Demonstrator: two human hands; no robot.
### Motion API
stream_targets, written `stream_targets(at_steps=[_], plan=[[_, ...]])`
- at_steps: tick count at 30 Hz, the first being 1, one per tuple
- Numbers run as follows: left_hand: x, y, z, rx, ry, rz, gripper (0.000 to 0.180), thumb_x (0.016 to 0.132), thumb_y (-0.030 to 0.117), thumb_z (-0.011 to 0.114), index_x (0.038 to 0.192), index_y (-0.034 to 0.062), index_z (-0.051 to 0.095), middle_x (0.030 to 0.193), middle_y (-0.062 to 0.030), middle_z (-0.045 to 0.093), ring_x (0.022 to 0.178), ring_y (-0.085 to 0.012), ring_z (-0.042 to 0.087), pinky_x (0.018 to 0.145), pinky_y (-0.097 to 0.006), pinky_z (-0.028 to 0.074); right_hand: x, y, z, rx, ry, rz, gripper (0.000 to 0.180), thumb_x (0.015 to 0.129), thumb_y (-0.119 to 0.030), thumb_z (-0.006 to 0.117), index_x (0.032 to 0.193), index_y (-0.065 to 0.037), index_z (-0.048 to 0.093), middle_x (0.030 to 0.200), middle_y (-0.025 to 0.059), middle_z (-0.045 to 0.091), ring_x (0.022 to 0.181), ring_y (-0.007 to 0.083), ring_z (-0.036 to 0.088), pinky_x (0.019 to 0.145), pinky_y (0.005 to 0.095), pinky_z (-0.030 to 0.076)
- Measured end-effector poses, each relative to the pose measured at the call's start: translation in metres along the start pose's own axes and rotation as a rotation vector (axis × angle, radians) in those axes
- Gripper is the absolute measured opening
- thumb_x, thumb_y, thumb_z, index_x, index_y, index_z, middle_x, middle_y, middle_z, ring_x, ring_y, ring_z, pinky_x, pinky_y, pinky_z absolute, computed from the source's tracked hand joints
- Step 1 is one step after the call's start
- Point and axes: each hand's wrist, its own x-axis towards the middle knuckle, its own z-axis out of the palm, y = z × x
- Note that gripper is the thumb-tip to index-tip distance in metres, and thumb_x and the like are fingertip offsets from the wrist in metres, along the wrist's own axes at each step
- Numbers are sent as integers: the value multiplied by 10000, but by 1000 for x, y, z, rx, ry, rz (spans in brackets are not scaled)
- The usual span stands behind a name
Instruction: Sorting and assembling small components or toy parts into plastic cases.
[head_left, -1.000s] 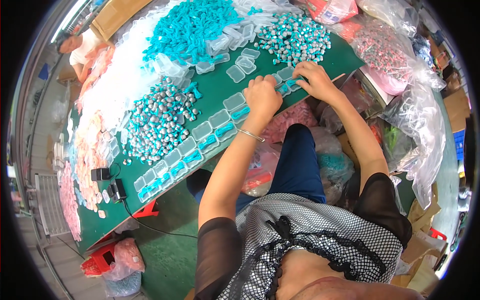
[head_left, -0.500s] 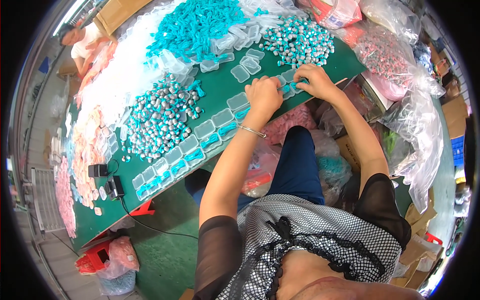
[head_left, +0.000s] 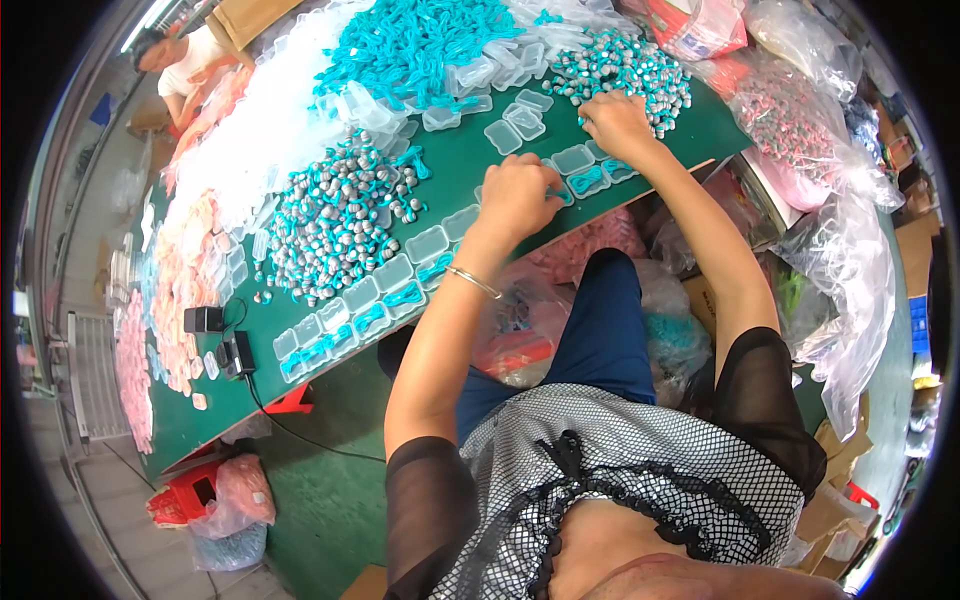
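Observation:
A long row of small clear plastic boxes with raised lids runs along the table's near edge. Bundled teal cords lie in several of them. My left hand is over the row, its fingers curled onto a teal cord. Further right and higher, my right hand is by the near edge of a heap of grey-and-teal earbud-like pieces. Its fingers are bent together, and whatever they may hold is hidden. Just left of it lie loose clear box parts.
A second heap of grey-and-teal pieces covers the table's left middle. Behind it rise a teal cord pile and whitish plastic. Black adapters stand at the left edge. Plastic bags crowd the right. Another person sits far left.
My right hand has lifted off the row and moved up to the grey-and-teal heap. The left stays over the row, its fingers now at a teal cord. The view has shifted slightly.

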Motion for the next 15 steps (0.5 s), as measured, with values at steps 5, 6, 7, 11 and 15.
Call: stream_targets(at_steps=[5,6,7,11,15], plan=[[0,-2,12,-33,57,-12,184,718,157,745,895,124,708,938,-78,647,944,-310,609,798,-426,489,5,-4,2,-14,5,-8,143,772,-179,693,912,-164,671,974,10,631,998,236,565,818,473,361],[-1,-2,12,-32,56,-13,184,718,157,745,895,124,708,938,-78,647,944,-310,609,798,-426,489,5,-4,2,-2,12,-16,140,765,-171,694,902,-160,664,971,10,631,997,232,566,820,470,361],[-1,-3,12,-51,56,-22,188,720,148,741,902,120,705,939,-79,646,949,-313,606,799,-427,488,5,-5,2,-1,12,-15,140,765,-171,694,902,-160,664,971,10,631,997,232,566,820,470,361],[0,-5,16,-51,69,-10,203,722,134,736,919,110,696,927,-83,644,958,-315,601,794,-430,485,4,-2,3,19,21,-35,148,748,-138,685,890,-153,645,923,10,637,966,225,577,808,460,358],[2,-5,21,-34,89,-39,217,715,122,730,927,101,691,917,-87,641,955,-312,603,790,-435,481,5,1,8,19,52,-60,123,768,-103,626,881,-150,644,894,19,652,916,224,595,792,452,358]])
